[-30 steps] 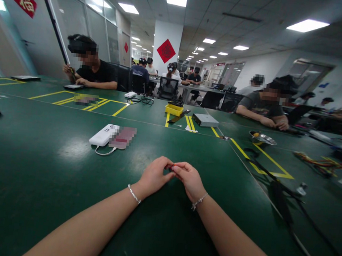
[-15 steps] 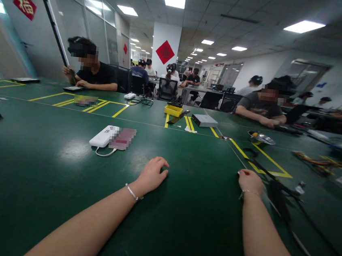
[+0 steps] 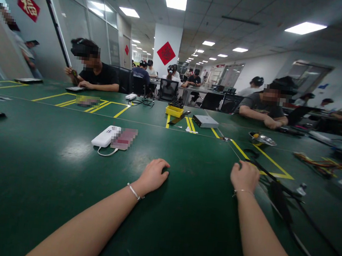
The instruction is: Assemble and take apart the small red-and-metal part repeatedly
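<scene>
My left hand rests on the green table with its fingers curled down. Whatever lies under the fingertips is hidden. My right hand is further right, closed in a loose fist at the near end of a black cable. The cable runs off to the right over yellow floor-tape lines. Both wrists wear thin silver bracelets. A white power bank with a short white lead lies ahead of my left hand.
A yellow parts bin, a grey box and a metal dish stand further back. Coloured wires lie at the right. Several people sit working at the far side and beyond.
A second ago both hands pinched a small item together at the centre. My right hand then swung right to the black cable and has edged slightly left. My left hand stayed put.
</scene>
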The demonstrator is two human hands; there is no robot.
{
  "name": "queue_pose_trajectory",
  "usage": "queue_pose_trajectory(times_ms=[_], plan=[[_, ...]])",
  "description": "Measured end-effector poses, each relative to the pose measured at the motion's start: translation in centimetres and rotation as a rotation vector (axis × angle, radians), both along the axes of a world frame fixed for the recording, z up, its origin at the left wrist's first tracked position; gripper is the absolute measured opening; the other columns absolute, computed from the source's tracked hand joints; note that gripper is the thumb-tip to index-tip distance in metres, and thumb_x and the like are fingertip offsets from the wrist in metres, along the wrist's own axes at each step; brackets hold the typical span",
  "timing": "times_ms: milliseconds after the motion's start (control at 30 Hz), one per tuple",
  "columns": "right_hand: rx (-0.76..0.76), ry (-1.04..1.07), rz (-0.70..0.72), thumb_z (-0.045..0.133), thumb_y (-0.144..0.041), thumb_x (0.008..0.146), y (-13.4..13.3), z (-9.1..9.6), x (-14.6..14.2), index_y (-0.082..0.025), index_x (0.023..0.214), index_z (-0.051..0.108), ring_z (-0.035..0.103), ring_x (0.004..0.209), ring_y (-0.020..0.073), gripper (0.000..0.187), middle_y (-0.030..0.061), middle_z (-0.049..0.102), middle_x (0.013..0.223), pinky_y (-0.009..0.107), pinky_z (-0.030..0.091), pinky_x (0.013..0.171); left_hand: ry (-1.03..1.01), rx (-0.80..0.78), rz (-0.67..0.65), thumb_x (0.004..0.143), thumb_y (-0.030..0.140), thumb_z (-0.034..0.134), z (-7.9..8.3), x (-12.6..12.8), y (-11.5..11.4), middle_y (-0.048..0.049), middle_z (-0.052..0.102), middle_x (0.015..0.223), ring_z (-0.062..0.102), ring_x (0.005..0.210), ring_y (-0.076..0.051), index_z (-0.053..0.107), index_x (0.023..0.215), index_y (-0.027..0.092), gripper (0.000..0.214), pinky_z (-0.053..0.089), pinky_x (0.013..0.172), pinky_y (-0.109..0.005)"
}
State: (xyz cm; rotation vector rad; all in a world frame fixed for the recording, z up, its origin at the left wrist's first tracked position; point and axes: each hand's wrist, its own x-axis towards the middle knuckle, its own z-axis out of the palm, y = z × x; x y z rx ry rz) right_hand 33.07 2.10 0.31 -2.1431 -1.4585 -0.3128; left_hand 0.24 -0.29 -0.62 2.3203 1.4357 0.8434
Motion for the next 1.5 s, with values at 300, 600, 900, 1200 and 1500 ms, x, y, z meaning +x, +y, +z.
queue_pose_trajectory(times_ms=[300,600,900,1200,1500], plan=[[-0.324,-0.048,0.818,0.035,-0.046,0.078,-2.3,-0.6,-14.5,-0.029,0.124,0.035,0.011,0.126,0.0254,0.049,0.0008,0.026,0.136,0.049,0.01,0.097,0.108,0.028,-0.04,0.079,0.024,0.039,-0.6,0.2,0.2,-0.0086,0.046,0.122,0.038,0.115,-0.019,0.047,0.114,0.016,0.036,0.027,0.098,-0.035],[-0.3,-0.122,0.724,0.035,-0.035,0.078,-1.0,0.3,-11.1,-0.021,0.113,0.051,0.039,0.112,0.0213,0.04,0.0074,0.05,0.119,0.037,0.025,0.095,0.214,-0.028,-0.088,0.078,0.036,0.043,-0.4,0.1,-0.1,-0.0083,0.041,0.128,0.033,0.119,-0.023,0.045,0.116,0.019,0.042,0.023,0.099,-0.039],[-0.279,0.003,-0.141,0.043,-0.015,0.062,-0.6,-0.5,3.9,-0.016,0.11,0.054,0.05,0.096,0.0298,0.049,0.0152,0.051,0.113,0.039,0.041,0.073,0.205,-0.046,-0.095,0.078,0.035,0.042,-0.2,-0.1,-0.1,-0.0073,0.041,0.128,0.033,0.119,-0.023,0.046,0.116,0.02,0.042,0.025,0.099,-0.04],[-0.337,0.117,-0.186,0.043,-0.028,0.068,-0.5,-1.1,4.8,-0.023,0.098,0.061,0.055,0.081,0.0281,0.035,0.0134,0.06,0.095,0.039,0.043,0.064,0.22,-0.048,-0.105,0.078,0.036,0.041,0.0,-0.1,-0.1,-0.0075,0.04,0.128,0.033,0.12,-0.023,0.045,0.118,0.019,0.043,0.024,0.099,-0.039],[-0.285,0.18,-0.269,0.04,-0.032,0.072,-1.1,-0.4,3.8,-0.022,0.099,0.06,0.055,0.085,0.0295,0.035,0.0133,0.06,0.097,0.039,0.043,0.066,0.259,-0.035,-0.111,0.079,0.038,0.039,-0.3,-0.2,0.0,-0.0077,0.039,0.129,0.032,0.12,-0.022,0.044,0.118,0.018,0.045,0.023,0.1,-0.037]])
